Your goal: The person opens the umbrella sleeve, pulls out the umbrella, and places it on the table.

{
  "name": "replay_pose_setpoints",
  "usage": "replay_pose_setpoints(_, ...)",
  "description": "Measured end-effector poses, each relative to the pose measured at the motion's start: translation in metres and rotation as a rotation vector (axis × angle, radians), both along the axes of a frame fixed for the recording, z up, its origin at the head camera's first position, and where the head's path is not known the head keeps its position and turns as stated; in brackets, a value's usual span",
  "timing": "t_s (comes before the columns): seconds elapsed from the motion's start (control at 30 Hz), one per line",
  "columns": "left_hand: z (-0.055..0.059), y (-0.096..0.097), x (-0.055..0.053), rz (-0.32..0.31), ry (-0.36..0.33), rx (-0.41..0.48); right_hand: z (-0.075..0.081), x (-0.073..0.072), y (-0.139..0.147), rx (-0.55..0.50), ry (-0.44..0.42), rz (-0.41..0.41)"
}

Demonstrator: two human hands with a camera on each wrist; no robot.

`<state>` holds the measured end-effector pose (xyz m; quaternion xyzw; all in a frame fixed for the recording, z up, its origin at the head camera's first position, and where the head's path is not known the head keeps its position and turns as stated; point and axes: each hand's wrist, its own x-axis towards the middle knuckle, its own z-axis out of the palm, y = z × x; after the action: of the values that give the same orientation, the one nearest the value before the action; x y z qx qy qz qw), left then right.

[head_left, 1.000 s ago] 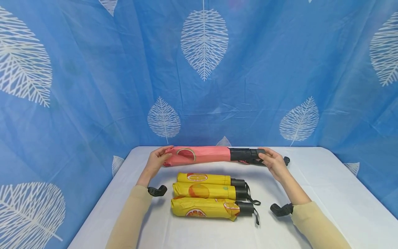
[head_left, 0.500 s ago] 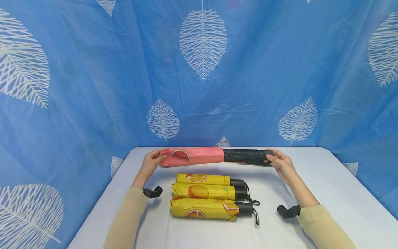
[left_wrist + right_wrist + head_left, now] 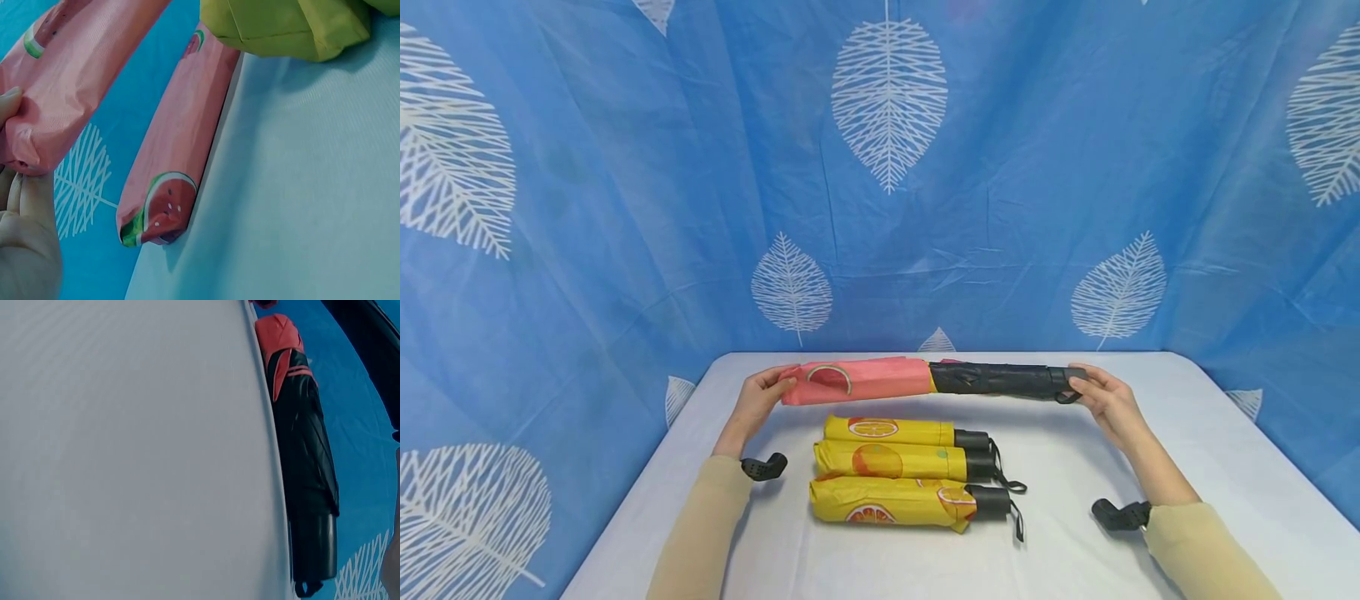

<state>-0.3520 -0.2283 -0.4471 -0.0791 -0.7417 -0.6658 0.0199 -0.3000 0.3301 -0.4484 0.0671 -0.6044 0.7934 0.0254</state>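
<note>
My left hand (image 3: 756,404) pinches the closed left end of a pink umbrella sleeve (image 3: 880,379) with a watermelon print. Out of the sleeve's right end runs a black folded umbrella (image 3: 992,379), whose handle end my right hand (image 3: 1108,404) grips. Both are level above the far part of the table, and a thin yellow strip shows where they meet. Behind lie another pink watermelon sleeve (image 3: 178,137), seen in the left wrist view, and a black umbrella (image 3: 306,444) with a pinkish end, seen in the right wrist view. The held pieces mostly hide these in the head view.
Three yellow folded umbrellas with citrus prints lie side by side in front: a far one (image 3: 887,430), a middle one (image 3: 887,461) and a near one (image 3: 887,500). Their black handles and straps point right. A blue leaf-patterned curtain (image 3: 887,250) hangs behind the white table (image 3: 880,567).
My right hand has moved right with the black umbrella, and my left hand slightly left with the sleeve. More of the black umbrella shows outside the sleeve.
</note>
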Motion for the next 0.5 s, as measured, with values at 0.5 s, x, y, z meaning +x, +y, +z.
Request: replay_pose_setpoints(0.5, -0.013, -0.012, 0.003, 0.043, -0.029, -0.092, -0.007, 0.010, 0.022, 0.083, -0.021, -0.073)
